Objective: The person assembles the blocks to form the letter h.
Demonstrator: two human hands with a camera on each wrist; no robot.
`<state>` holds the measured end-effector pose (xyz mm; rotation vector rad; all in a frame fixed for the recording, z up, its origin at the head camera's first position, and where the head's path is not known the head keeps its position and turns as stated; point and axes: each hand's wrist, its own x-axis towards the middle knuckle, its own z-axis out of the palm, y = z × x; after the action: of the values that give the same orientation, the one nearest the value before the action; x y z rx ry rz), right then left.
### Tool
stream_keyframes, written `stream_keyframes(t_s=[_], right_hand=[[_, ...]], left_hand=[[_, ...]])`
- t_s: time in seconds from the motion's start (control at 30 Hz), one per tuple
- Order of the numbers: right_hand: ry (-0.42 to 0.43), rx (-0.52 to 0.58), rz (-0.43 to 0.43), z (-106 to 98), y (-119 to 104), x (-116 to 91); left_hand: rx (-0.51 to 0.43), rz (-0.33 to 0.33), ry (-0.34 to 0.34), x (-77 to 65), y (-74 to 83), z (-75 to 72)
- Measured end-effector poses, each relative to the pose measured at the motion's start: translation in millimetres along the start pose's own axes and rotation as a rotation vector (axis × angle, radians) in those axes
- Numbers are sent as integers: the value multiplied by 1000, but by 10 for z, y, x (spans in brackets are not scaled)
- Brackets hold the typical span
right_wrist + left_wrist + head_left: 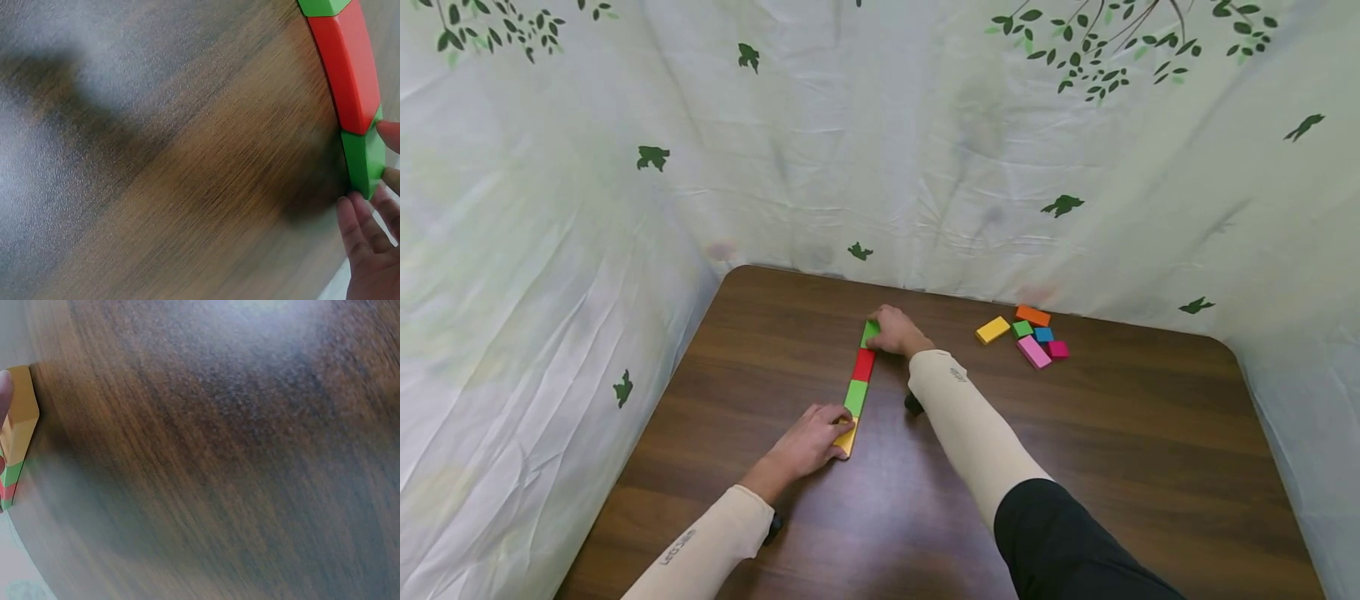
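Note:
A straight row of blocks runs away from me on the table. From near to far it has a yellow block (847,442), a green block (855,397), a red block (863,365) and another green block (868,333). My left hand (805,442) holds the yellow block at the near end, thumb by its near edge. At the far end my right hand (898,331) holds the last green block (365,156), with fingertips around its end. In the left wrist view the yellow block (25,403) shows at the left edge, with most of the hand out of frame.
Right of the row, near the table's back edge, lies a loose group: a yellow block (992,330), an orange block (1033,316), a small green block (1022,328), a blue block (1043,334), a pink block (1034,352) and a magenta block (1057,350). Leaf-printed cloth (880,167) surrounds the brown table (1112,467).

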<state>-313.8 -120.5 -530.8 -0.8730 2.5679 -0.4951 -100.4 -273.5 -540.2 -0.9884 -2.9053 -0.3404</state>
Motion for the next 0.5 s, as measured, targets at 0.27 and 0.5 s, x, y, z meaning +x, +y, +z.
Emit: stream_keyframes(t_s=[0.27,0.5], right_hand=[[0,6,0,10,-13,3],[14,27,11,17,-4,-18]], left_hand=[[1,-23,-28,-5,10,-15],[9,-6,-1,-16,0,-6]])
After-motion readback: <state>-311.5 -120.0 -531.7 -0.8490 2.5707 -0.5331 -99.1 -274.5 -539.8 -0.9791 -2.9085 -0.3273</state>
